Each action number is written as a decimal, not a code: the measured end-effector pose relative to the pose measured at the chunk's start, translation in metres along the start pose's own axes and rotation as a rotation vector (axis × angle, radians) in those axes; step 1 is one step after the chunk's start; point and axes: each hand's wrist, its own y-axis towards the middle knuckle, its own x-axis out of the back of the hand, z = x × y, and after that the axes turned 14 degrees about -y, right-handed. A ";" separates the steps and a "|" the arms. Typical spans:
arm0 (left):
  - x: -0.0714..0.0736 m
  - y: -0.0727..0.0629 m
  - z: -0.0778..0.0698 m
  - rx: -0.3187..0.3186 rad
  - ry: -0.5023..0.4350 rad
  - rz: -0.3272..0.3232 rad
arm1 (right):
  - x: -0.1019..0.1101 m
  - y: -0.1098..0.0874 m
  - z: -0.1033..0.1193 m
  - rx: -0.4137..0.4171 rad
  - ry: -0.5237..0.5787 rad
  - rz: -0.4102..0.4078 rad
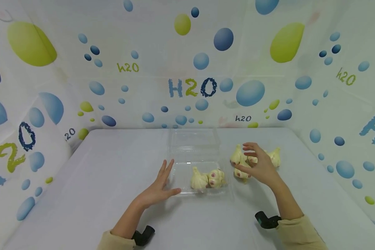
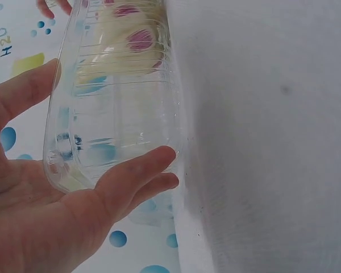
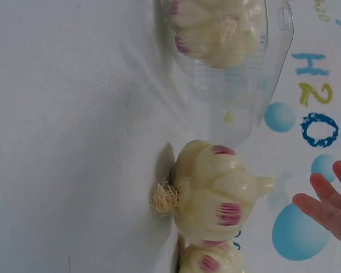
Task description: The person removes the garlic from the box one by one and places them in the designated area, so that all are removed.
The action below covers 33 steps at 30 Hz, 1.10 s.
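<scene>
A clear plastic container (image 1: 181, 175) lies with its lid folded back, two garlic bulbs (image 1: 207, 178) in its right part. My left hand (image 1: 156, 191) is at the container's left end, fingers straight and spread; in the left wrist view, thumb and fingers rest around its end wall (image 2: 116, 122). Right of the container is a group of several loose garlic bulbs (image 1: 242, 173). Over them hovers my right hand (image 1: 260, 166), fingers spread and slightly bent, holding nothing. The right wrist view shows a bulb with purple streaks and a root tuft (image 3: 213, 193), apart from the fingers (image 3: 327, 210).
The transparent lid (image 1: 193, 140) lies toward the back of the white table (image 1: 122, 156). Behind and beside the table hangs a sheet (image 1: 156, 34) printed with blue and green drops. A black wrist device (image 1: 267, 220) sits at each cuff.
</scene>
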 end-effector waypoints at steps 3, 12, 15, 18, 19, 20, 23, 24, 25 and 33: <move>0.000 0.000 0.000 -0.003 -0.009 -0.001 | -0.002 0.001 0.006 0.004 0.025 0.018; -0.001 -0.003 0.000 -0.001 -0.026 0.001 | -0.013 0.000 0.025 0.047 0.084 0.057; -0.001 -0.003 0.001 -0.002 -0.025 0.001 | -0.019 0.000 0.030 0.067 0.099 0.070; -0.001 -0.001 0.003 0.002 -0.023 0.003 | -0.023 0.001 0.035 0.078 0.107 0.078; -0.001 -0.001 0.003 0.003 -0.022 0.003 | -0.024 0.001 0.037 0.078 0.107 0.081; -0.001 -0.001 0.004 0.002 -0.021 0.003 | -0.025 0.002 0.039 0.076 0.113 0.085; -0.001 -0.001 0.003 -0.005 -0.015 0.005 | -0.029 0.002 0.046 0.072 0.129 0.097; -0.001 -0.002 0.003 -0.007 -0.014 0.005 | -0.030 0.002 0.048 0.072 0.138 0.102; 0.000 -0.002 0.003 -0.007 -0.012 0.004 | -0.030 0.002 0.053 0.077 0.144 0.106; 0.000 -0.001 0.003 -0.004 -0.018 0.002 | -0.027 -0.004 0.085 0.111 0.203 0.148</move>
